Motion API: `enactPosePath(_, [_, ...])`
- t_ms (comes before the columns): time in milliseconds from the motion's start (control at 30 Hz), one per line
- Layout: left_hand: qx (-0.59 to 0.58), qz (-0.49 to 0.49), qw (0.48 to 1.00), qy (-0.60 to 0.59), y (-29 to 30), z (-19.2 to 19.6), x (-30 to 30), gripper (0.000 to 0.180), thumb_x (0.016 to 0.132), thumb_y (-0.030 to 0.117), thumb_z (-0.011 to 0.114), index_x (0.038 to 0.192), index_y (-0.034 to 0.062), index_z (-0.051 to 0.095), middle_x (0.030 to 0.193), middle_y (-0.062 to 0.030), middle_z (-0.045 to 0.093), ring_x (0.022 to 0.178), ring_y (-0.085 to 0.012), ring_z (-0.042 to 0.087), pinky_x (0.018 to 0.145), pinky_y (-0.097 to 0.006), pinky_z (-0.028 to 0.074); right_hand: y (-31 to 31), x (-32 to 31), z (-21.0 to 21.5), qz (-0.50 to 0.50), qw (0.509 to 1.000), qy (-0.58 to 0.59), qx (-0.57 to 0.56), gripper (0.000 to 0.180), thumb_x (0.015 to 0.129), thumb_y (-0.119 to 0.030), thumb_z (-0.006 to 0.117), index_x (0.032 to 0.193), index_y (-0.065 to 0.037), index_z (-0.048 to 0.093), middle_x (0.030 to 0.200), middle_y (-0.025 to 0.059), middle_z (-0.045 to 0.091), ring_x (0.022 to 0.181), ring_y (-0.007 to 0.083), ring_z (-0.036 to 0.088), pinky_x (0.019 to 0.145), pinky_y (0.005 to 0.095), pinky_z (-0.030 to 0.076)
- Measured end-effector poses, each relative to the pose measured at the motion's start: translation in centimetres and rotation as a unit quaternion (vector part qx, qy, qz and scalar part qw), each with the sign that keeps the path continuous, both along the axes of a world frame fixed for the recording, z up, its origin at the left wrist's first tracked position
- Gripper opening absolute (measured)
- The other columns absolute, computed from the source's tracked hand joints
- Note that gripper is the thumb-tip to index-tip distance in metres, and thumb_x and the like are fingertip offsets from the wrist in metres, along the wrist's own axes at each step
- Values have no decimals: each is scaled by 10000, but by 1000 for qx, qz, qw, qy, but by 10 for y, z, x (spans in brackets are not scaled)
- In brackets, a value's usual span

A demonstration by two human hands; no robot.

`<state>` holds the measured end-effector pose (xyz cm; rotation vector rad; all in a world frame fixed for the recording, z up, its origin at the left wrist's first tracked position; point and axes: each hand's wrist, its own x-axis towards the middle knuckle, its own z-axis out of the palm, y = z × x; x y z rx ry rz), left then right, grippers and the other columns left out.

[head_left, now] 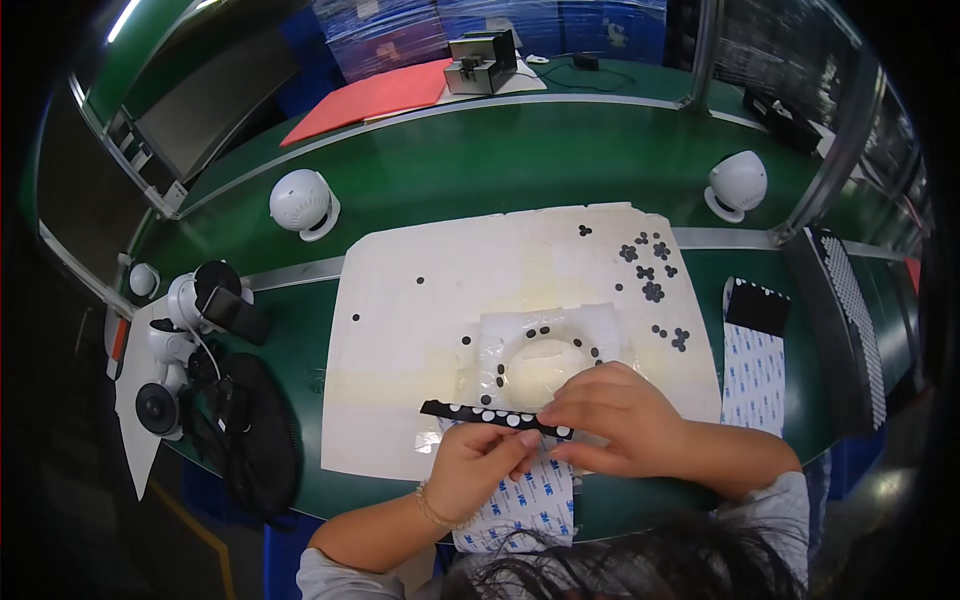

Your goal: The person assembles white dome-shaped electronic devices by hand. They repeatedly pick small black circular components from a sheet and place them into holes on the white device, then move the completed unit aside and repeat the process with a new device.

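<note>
Both grips are nearly closed, fingers bent inward around a narrow black strip (499, 414) with white round spots. The left hand (468, 468) has its thumb and fingers pinched at the strip's lower middle; the right hand (625, 418) bends fingertips and thumb around its three o'clock end, a small gap showing between them. The strip's nine o'clock tip juts free beyond the left knuckles. Toward six o'clock a white printed sheet (530, 512) with blue marks hangs below the hands; whether it joins the strip is hidden by the fingers.

Just past the strip at one o'clock sits a pale dome (543, 368) on clear film (594, 322), ringed by small black dots, so the right hand has little room there. From nine to eleven o'clock, the pale board (395, 370) gives the widest room, with only scattered dots. Dark dot clusters (653, 291) lie between one and two o'clock, near the board's far corner. Past its right edge, at about half past two, a second printed sheet (755, 375) lies on the green tabletop (312, 305), then a long dark box (850, 320). Toward nine o'clock, a black bag (257, 430) rests beyond the left edge.
</note>
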<state>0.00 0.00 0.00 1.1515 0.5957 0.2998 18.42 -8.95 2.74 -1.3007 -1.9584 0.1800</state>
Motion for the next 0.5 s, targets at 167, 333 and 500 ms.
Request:
enactPosePath(167, [1,17,1000,9,-7,2,1,181,846,135,574,876,-34,634,747,-66,626,637,-66,539,577,-194,446,-1,-4,-4,-18,1000,-11,19,230,733,-154,646,930,-45,600,867,50,595,839,206,564,733,317,440])
enactPosePath(333, [14,8,1000,17,-9,6,0,176,860,75,522,920,-62,616,784,-95,621,668,-114,551,620,-234,460,0,-5,-8,-7,1000,3,22,218,728,-129,644,919,-33,600,859,49,593,837,206,564,723,312,441])
enactPosePath(500, [4,5,1000,16,-11,7,-3,174,861,62,522,944,-62,611,819,-95,628,715,-114,564,665,-238,474,-1,-6,-9,-4,1000,-17,19,229,711,-103,647,921,-28,595,880,48,590,861,199,560,732,315,431])
